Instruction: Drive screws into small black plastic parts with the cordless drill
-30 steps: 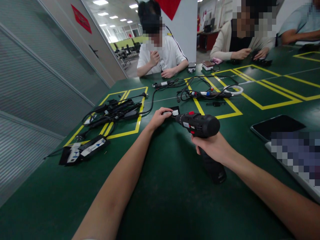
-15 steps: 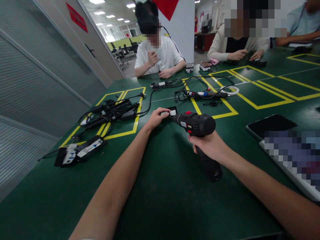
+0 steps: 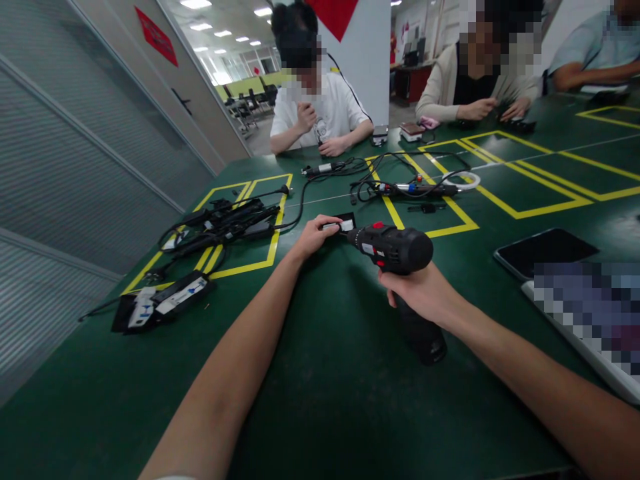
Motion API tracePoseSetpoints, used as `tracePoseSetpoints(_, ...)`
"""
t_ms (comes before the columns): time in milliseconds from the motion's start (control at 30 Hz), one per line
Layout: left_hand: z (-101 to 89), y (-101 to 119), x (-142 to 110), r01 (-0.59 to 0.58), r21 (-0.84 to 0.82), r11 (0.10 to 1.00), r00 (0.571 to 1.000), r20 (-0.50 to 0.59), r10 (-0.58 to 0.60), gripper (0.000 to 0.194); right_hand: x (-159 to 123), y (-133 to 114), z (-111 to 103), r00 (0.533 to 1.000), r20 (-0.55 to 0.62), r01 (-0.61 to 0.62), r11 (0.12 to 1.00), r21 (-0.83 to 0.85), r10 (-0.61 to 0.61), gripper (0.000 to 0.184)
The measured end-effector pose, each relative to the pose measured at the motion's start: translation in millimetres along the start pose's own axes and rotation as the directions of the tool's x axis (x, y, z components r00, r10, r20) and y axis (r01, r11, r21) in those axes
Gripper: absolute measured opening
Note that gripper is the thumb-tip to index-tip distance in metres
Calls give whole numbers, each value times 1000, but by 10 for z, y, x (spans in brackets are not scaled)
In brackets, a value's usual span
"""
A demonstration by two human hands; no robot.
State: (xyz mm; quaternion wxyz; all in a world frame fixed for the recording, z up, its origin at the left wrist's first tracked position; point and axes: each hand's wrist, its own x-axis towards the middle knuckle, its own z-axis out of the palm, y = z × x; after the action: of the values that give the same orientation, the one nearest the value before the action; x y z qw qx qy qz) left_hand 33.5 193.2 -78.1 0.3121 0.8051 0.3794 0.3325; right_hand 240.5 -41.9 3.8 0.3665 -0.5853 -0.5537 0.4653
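My right hand (image 3: 423, 290) is wrapped round the grip of a black cordless drill (image 3: 397, 250) with red details. The drill's nose points left at a small black part with a white label (image 3: 344, 224) lying on the green table (image 3: 325, 373). My left hand (image 3: 313, 235) pinches that part at its near edge, fingers closed on it. The drill's tip meets the part right beside my left fingers.
A pile of black adapters and cables (image 3: 225, 223) lies at the left, with labelled black units (image 3: 165, 303) nearer the edge. A dark tablet (image 3: 545, 250) sits at the right. Tools and cables (image 3: 415, 188) lie beyond. Other people (image 3: 315, 107) sit at the far side.
The view has shifted slightly. Both hands hold the same places, with the drill still against the small part.
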Motion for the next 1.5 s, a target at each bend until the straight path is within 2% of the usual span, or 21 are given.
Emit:
tracePoseSetpoints(467,-16,60,-14,40,-13,999,999,21,-40,36,16,2,6,1000,2,-27,1000,5,27,12)
tracePoseSetpoints(833,-4,60,-13,19,-12,1000,1000,3,-19,34,2,-44,5,999,-6,-52,998,-32,51,13)
tracePoseSetpoints(1300,-3,60,-10,30,-30,999,1000,10,-30,36,0,-4,-23,1000,6,14,999,31,-14,13)
tracePoseSetpoints(1500,-4,71,-8,32,-27,999,999,13,-31,37,-2,-50,-24,999,6,-33,999,10,33,13)
